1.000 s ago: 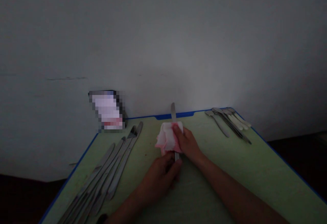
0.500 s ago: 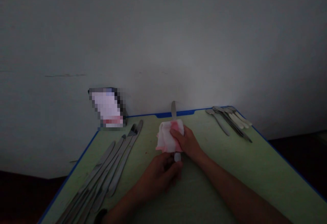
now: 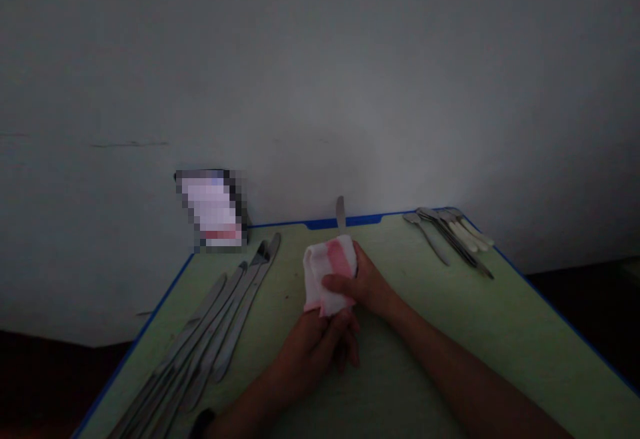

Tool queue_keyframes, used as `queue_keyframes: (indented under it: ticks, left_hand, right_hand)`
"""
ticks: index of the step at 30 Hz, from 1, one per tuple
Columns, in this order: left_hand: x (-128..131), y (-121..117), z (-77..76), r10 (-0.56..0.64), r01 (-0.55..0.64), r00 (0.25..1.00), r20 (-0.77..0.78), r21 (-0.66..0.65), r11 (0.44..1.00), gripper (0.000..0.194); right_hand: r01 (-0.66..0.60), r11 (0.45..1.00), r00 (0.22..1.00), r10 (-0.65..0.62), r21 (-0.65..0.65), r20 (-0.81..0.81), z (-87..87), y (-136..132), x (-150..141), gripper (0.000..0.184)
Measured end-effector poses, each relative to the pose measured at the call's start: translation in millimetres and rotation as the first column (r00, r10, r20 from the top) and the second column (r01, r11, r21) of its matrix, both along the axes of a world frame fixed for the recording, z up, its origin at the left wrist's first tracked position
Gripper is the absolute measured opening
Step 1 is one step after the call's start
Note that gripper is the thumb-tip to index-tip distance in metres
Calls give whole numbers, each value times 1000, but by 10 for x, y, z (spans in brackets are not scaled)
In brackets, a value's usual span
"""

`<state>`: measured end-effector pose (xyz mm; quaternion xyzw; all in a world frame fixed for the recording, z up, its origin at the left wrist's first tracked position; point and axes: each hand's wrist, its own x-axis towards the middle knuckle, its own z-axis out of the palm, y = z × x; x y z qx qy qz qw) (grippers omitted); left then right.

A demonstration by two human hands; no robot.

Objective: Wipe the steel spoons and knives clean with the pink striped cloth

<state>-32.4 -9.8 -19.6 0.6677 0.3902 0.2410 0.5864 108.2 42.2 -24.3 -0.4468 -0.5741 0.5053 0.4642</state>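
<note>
A table knife (image 3: 341,215) points away from me over the middle of the table, its blade tip showing past a folded white and pink cloth (image 3: 320,272). My right hand (image 3: 363,282) is closed on the cloth, thumb on top, with the cloth wrapped about the knife. Below the cloth, my left hand (image 3: 325,342) is closed at the knife's handle end, which is hidden by the cloth and fingers.
Several knives (image 3: 240,312) lie in a slanted row on the left of the green table (image 3: 400,359). Several spoons (image 3: 425,239) and other cutlery lie at the back right. A blurred-out screen device (image 3: 210,209) leans against the wall (image 3: 320,79).
My right hand has slid the cloth down the knife toward my left hand. The handle end that showed before is now covered.
</note>
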Motion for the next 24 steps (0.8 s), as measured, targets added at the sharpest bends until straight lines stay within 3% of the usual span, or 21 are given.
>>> queue_keyframes:
  ticks: [4, 8, 13, 24]
  left_hand:
    - [-10, 1, -12, -20, 22, 998, -61, 36, 999, 51]
    - [-14, -9, -51, -16, 17, 1000, -20, 43, 999, 45]
    - [-14, -3, -44, -18, 19, 1000, -10, 37, 999, 37]
    - [14, 1, 9, -17, 18, 999, -31, 29, 999, 33]
  right_hand:
    - [41, 999, 999, -41, 0, 29, -14, 9, -17, 52]
    - [95, 995, 993, -96, 26, 71, -39, 39, -26, 43]
    - [69, 996, 997, -70, 50, 25, -40, 48, -28, 35]
    - [125, 984, 988, -136, 127, 75, -51, 79, -36, 34]
